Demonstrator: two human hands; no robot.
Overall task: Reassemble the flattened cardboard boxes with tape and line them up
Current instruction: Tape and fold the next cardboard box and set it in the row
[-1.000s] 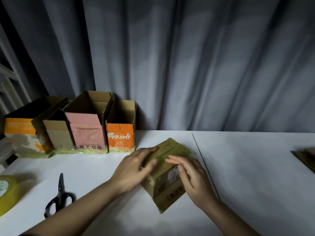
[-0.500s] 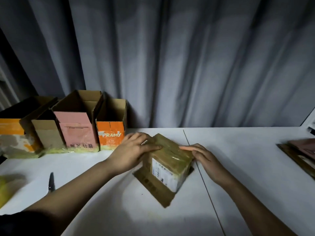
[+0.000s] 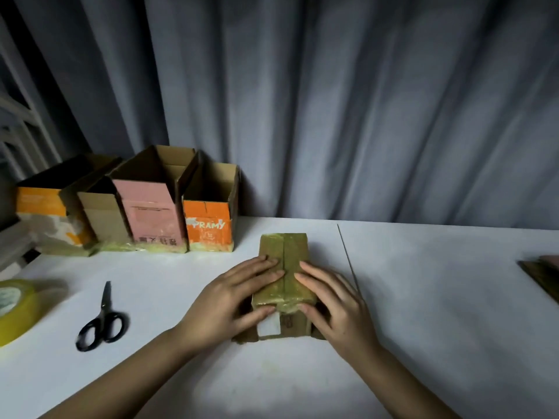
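- Left hand [image 3: 233, 300]: fingers flat, pressing the taped box [image 3: 284, 261] top.
- Right hand [image 3: 335, 306]: fingers flat, pressing the same top.
- Scissors [image 3: 101, 323]: left of the left hand.

Bare counter [image 3: 438, 297] lies open from 1 to 5 o'clock of the taped box [image 3: 284, 267], up to the flat cardboard [image 3: 541, 276] at the 3 o'clock edge. At 10 to 11 o'clock a row of open boxes [image 3: 151, 207] blocks the back. At 9 o'clock the scissors [image 3: 101, 323] and tape roll [image 3: 15, 309] narrow the passage.
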